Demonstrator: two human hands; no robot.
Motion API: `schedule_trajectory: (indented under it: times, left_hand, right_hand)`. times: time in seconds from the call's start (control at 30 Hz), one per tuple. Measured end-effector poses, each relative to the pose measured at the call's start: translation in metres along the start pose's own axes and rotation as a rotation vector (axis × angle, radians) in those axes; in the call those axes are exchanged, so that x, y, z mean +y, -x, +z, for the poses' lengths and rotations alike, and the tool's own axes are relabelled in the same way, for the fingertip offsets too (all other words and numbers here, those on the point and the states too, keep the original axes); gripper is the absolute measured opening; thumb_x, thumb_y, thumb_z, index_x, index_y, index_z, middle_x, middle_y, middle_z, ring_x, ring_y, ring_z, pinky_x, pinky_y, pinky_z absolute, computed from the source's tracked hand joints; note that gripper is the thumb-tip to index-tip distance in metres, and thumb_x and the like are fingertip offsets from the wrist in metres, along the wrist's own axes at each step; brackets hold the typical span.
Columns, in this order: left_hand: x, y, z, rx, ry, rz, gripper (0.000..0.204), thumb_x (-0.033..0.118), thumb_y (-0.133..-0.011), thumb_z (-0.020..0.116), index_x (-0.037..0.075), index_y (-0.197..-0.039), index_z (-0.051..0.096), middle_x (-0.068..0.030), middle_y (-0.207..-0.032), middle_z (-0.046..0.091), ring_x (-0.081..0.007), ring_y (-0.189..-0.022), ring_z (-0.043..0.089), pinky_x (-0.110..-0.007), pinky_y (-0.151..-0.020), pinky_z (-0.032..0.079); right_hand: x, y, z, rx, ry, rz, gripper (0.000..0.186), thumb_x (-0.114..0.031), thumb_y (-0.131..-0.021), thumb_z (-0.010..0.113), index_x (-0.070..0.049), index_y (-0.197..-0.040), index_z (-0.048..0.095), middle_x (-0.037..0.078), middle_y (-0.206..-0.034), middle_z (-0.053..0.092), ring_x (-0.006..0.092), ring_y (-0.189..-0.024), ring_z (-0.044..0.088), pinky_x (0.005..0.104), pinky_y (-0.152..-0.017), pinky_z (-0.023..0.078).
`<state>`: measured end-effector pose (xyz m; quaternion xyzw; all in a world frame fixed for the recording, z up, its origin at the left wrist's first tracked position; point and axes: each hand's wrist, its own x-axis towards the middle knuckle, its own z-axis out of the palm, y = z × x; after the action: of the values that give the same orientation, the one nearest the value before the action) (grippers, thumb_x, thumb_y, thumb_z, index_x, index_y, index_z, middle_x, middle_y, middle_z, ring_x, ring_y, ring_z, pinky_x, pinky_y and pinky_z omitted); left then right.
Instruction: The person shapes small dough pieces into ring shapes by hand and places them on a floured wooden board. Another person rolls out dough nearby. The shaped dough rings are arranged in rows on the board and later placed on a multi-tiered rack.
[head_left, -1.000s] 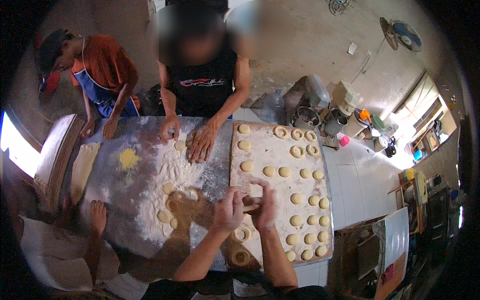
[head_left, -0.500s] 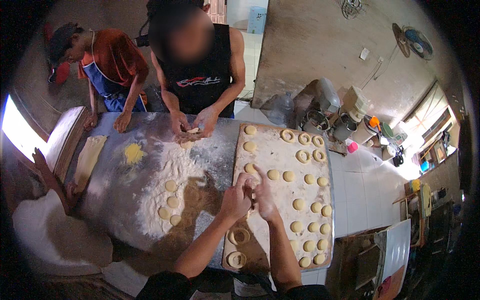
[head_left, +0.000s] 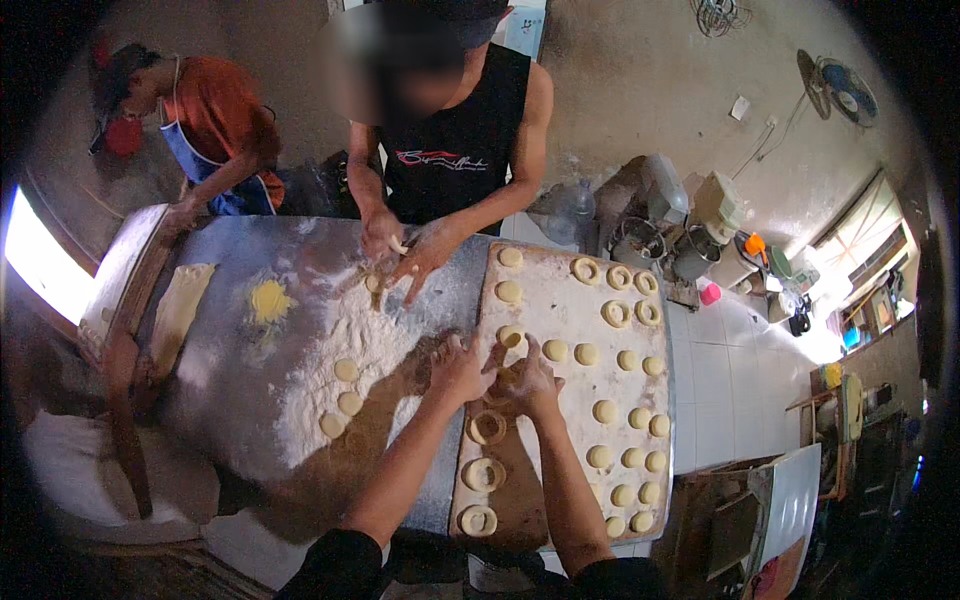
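My left hand (head_left: 461,371) and my right hand (head_left: 531,384) are close together over the left side of a floured tray (head_left: 555,450). Their bent fingers meet around a piece of dough (head_left: 508,376), mostly hidden and shaded, which looks like a ring. Just beyond my fingertips lies a pale dough disc (head_left: 512,337), partly in shadow. Nearer me, in a column on the tray's left edge, are three dough rings (head_left: 484,474). Several round dough discs (head_left: 604,411) fill the right side, with more dough rings (head_left: 617,314) at the far right.
Across the metal table (head_left: 230,380), a co-worker in a black sleeveless top (head_left: 455,170) handles dough by a flour pile (head_left: 345,335) carrying three dough pieces (head_left: 349,404). A dough strip (head_left: 180,315) and yellow powder (head_left: 270,300) lie left. Another person (head_left: 220,120) stands far left.
My hands have separated slightly and lowered toward the tray. A third ring now shows beside my left wrist. One fewer dough piece lies on the flour. The co-worker has leaned in.
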<state>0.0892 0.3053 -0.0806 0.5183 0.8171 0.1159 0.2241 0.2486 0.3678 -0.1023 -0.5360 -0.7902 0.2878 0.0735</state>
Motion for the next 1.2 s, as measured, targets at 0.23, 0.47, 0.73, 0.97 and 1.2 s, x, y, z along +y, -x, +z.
schedule_trajectory:
  times: [0.23,0.47,0.73,0.97,1.2]
  left_hand:
    - [0.001,0.001,0.001,-0.071,0.012,0.02,0.098,0.029,-0.073,0.08,0.021,-0.153,0.024,-0.0258,-0.138,0.041,-0.0465,-0.132,0.04,-0.06,-0.108,0.033]
    - [0.006,0.002,0.001,-0.11,0.031,0.015,0.1,0.025,-0.071,0.079,0.027,-0.153,0.022,-0.0264,-0.141,0.039,-0.0451,-0.134,0.039,-0.061,-0.11,0.032]
    - [0.016,0.02,-0.013,0.033,0.014,0.048,0.092,0.029,-0.077,0.078,0.015,-0.153,0.027,-0.0267,-0.141,0.037,-0.0454,-0.127,0.043,-0.058,-0.106,0.033]
    - [0.105,0.089,0.029,0.099,0.129,0.473,0.034,0.026,-0.092,0.06,0.006,-0.12,0.056,-0.0207,-0.099,0.064,-0.0414,-0.097,0.062,-0.051,-0.087,0.048]
    - [0.165,0.115,0.059,-0.041,-0.051,0.826,0.033,0.034,-0.095,0.057,0.002,-0.102,0.061,-0.0202,-0.089,0.066,-0.0377,-0.082,0.067,-0.048,-0.073,0.055]
  right_hand:
    - [-0.017,0.004,0.007,0.106,0.196,-0.048,0.086,-0.048,-0.08,0.071,-0.018,-0.15,0.03,0.015,-0.102,0.064,0.0344,-0.1,0.062,0.0553,-0.08,0.037]
    - [-0.011,0.005,0.011,0.129,0.211,-0.059,0.081,-0.05,-0.083,0.067,-0.018,-0.148,0.032,0.016,-0.106,0.064,0.0348,-0.101,0.061,0.0545,-0.082,0.038]
    - [0.012,0.069,-0.039,0.161,-0.348,-0.084,0.064,-0.024,-0.088,0.065,-0.009,-0.145,0.038,0.02,-0.107,0.063,0.036,-0.098,0.063,0.0489,-0.083,0.049]
    - [0.098,0.267,-0.093,0.253,-0.117,0.372,0.025,-0.023,-0.09,0.066,-0.002,-0.103,0.062,0.019,-0.081,0.063,0.036,-0.076,0.063,0.047,-0.07,0.05]
    - [0.089,0.294,-0.05,0.221,-0.06,0.514,0.032,-0.029,-0.087,0.07,0.0,-0.095,0.06,0.026,-0.098,0.064,0.0451,-0.09,0.062,0.0518,-0.077,0.05]
